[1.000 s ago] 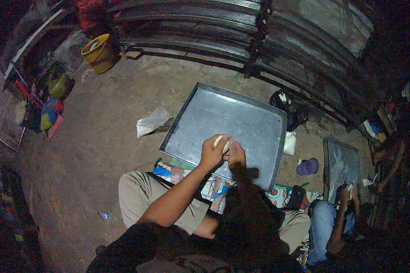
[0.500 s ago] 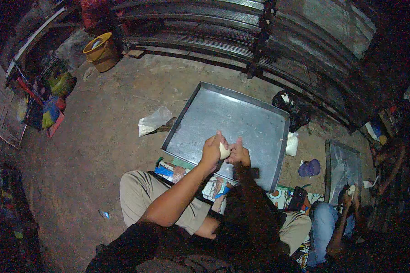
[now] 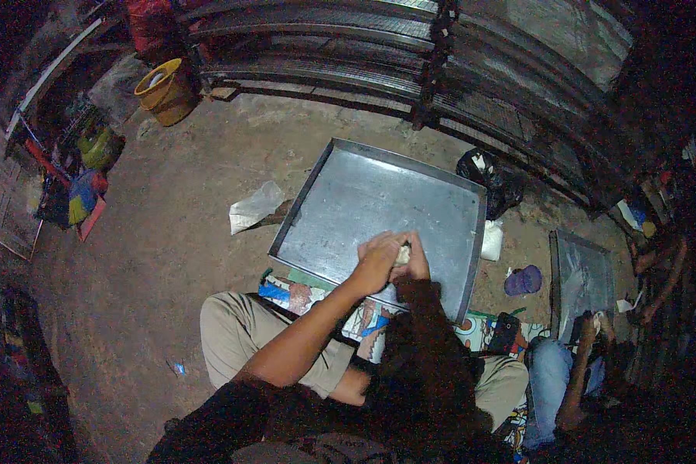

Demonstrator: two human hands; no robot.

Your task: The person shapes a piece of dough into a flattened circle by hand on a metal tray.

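One pale lump [image 3: 402, 256], which looks like dough, sits between two hands, above the near part of a metal tray [image 3: 371, 185]. The left hand [image 3: 377, 257] curves over its left side, the right hand [image 3: 418, 265] cups the other, palms nearly together; they hold it jointly. For what looks like squeezing, even, gentle pressure from both palms should keep it whole, worked low so anything shed lands inside. The tray's raised near edge, close under the wrists, is the one to mind; the most room lies forward. Past its left edge lies a plastic bag [image 3: 257, 207]; past its right, a white packet [image 3: 492, 240].
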